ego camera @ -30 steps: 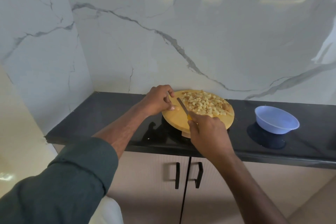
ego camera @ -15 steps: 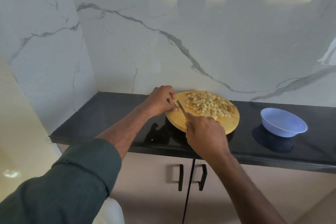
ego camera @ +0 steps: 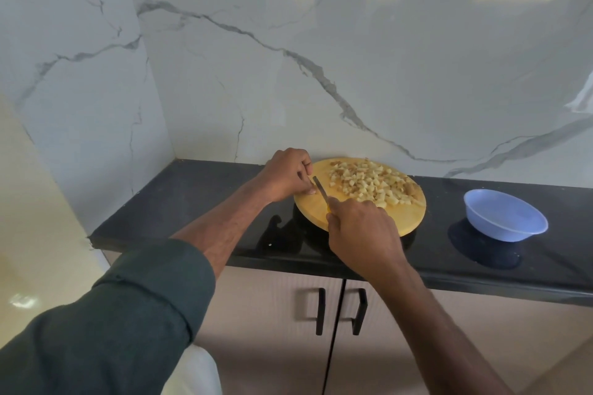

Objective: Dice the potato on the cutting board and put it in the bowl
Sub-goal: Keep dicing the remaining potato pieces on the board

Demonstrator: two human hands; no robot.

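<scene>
- So, left hand [ego camera: 287, 175] has its fingers curled, pinching a small potato bit [ego camera: 311, 191] on the board [ego camera: 407, 216].
- Right hand [ego camera: 361, 231] is wrapped round the knife [ego camera: 321, 191].
- Diced potato [ego camera: 372, 184] sits piled on the board; bowl [ego camera: 505, 219] well off right.

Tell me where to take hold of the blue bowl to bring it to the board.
Take the blue bowl by its near-left rim, coming from the cutting board side. It stands upright and looks empty, with a thin flared lip that the fingers could probably pinch. That side is unobstructed.
</scene>
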